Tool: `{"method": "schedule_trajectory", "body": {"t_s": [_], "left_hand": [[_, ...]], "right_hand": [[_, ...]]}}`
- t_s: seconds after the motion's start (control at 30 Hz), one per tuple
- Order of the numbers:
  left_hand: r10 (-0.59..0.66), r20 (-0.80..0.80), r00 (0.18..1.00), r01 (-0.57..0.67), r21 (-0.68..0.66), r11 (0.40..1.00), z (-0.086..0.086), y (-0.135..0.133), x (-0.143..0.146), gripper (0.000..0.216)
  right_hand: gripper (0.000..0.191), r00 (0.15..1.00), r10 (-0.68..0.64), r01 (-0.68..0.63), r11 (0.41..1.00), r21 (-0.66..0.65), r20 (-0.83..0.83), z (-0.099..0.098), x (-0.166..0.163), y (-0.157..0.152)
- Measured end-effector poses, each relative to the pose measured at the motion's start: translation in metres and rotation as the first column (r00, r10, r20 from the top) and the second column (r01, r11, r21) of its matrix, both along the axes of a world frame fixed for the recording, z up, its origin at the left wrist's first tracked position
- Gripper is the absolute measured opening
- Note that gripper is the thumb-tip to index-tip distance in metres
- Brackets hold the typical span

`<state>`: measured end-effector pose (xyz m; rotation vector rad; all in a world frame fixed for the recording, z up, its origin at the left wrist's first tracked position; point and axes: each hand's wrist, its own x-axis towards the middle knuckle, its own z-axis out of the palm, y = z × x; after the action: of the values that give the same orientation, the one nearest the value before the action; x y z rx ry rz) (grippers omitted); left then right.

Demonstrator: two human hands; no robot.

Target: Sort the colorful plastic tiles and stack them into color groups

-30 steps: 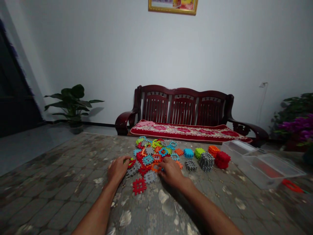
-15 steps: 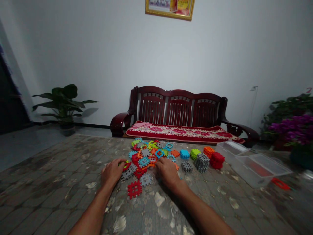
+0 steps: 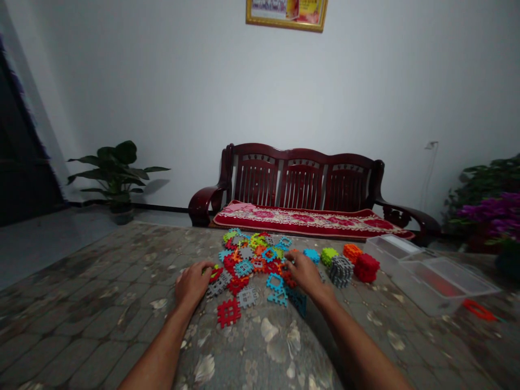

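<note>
Interlocking plastic building tiles lie in a loose, many-coloured pile [image 3: 246, 253] on the table. At its left edge, my left hand [image 3: 193, 283] is curled with its fingertips around a red tile [image 3: 215, 274], beside a grey tile [image 3: 220, 284]. My right hand [image 3: 305, 275] is over the pile's right side, fingers apart, their tips near red and orange tiles [image 3: 289, 279]. Below that hand are light-blue tiles [image 3: 275, 281] and a darker blue tile [image 3: 297, 300], tilted. Closest to me lie a red square tile [image 3: 228, 312] and a light-grey tile [image 3: 247, 296].
Sorted stacks stand to the right: blue [image 3: 311, 255], green [image 3: 329, 255], orange [image 3: 352, 253], grey [image 3: 341, 271] and red [image 3: 366, 268]. Beyond them sits a clear plastic box [image 3: 436, 290] near an orange-handled item [image 3: 479, 311]. A wooden bench [image 3: 303, 184] is behind the table.
My right hand has moved right and away from the pile's middle, uncovering light-blue tiles and a darker blue one. My left hand has stayed at the same tiles. The view has shifted slightly.
</note>
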<state>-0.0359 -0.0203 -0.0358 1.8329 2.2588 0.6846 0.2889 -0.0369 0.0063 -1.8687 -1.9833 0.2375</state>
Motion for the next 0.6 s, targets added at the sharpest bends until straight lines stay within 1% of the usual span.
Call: {"method": "schedule_trajectory", "body": {"t_s": [0.07,0.13,0.23,0.33,0.47,0.6], "left_hand": [[0.003,-0.001,1.000,-0.003,0.001,1.000,0.000,0.000,0.000,0.036],[0.005,0.000,1.000,-0.005,-0.002,1.000,0.000,0.000,0.000,0.036],[0.000,-0.003,1.000,0.000,-0.007,1.000,-0.001,0.001,0.000,0.037],[-0.004,-0.003,1.000,0.004,-0.003,1.000,-0.003,0.001,0.000,0.037],[0.001,-0.009,1.000,-0.001,0.007,1.000,-0.003,0.002,-0.001,0.036],[-0.004,-0.016,1.000,0.005,0.033,0.999,-0.003,0.001,0.000,0.036]], "right_hand": [[0.037,1.000,-0.017,0.017,1.000,0.011,-0.001,-0.008,-0.003,-0.007],[0.041,1.000,0.001,-0.001,1.000,0.004,0.025,-0.011,-0.003,-0.011],[0.048,0.998,0.014,-0.012,0.999,-0.030,0.057,-0.008,-0.001,-0.012],[0.056,0.992,-0.037,0.044,0.997,-0.061,0.118,-0.001,-0.001,-0.010],[0.054,0.964,-0.081,0.099,0.994,-0.056,0.255,-0.001,-0.009,-0.009],[0.050,0.949,-0.109,0.125,0.991,-0.037,0.297,-0.005,-0.016,-0.010]]}}
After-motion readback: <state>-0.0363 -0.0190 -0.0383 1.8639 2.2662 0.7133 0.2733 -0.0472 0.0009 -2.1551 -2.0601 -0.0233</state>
